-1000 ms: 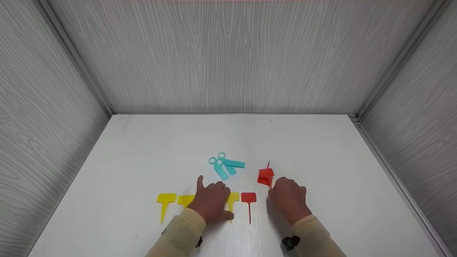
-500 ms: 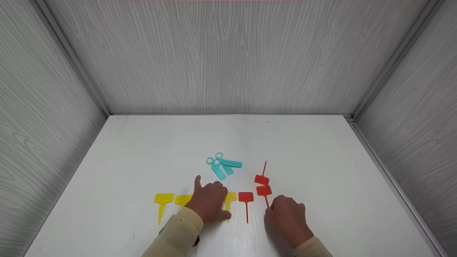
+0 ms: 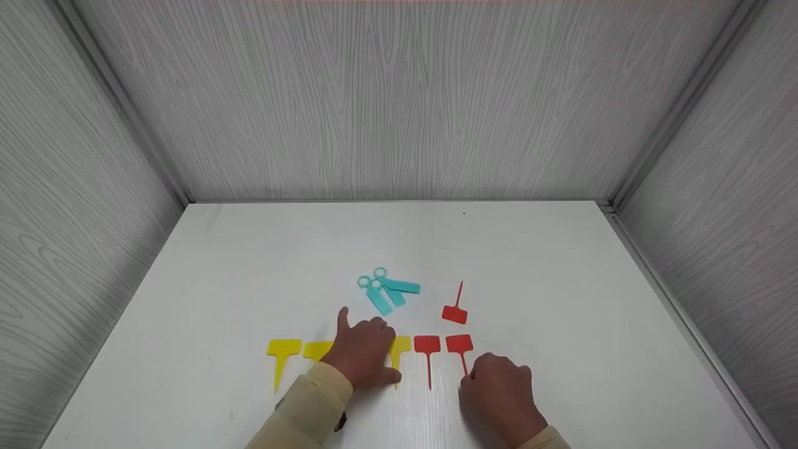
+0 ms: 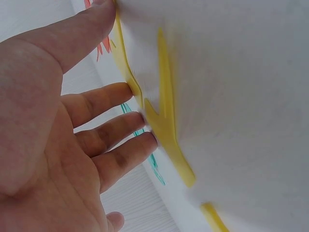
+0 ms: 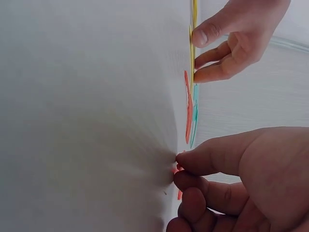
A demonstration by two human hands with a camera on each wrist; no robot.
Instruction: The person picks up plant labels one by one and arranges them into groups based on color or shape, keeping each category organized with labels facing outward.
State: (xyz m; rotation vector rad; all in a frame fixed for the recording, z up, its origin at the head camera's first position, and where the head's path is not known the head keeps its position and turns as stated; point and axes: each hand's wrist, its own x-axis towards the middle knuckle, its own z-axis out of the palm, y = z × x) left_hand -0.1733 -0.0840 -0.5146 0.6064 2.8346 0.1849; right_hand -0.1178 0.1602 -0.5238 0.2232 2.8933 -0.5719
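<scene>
One flat red plastic tag point(image 3: 459, 343), with rectangular head and thin stem, is held by the right hand point(image 3: 499, 393). The grip there is narrow: thumb and forefinger pinch the stem, and the other fingers are curled, as the right wrist view shows. The relation that matters most, I judge, is between this tag and the second red tag point(image 3: 427, 344), just beside it on the left. Their heads are almost level with a small gap, but their long axes are not quite parallel — the second points its stem toward the person, while the pinched one leans, its stem going a little to the right. The right hand comes from the near right side, knuckles up, low over the white counter point(image 3: 561, 280). A third red tag point(image 3: 454, 315) lies farther from the person, turned opposite, its stem toward the back wall point(image 3: 386, 100).

The left hand point(image 3: 361, 352) lies over the yellow T-shaped plastic tags, partly hiding the rightmost yellow tag point(image 3: 402, 344). Its grip is wide: the thumb is apart from extended fingers, whose tips touch the yellow pieces. Beyond it, turquoise plastic strips with ring ends point(image 3: 402, 286) overlap like a fan.
</scene>
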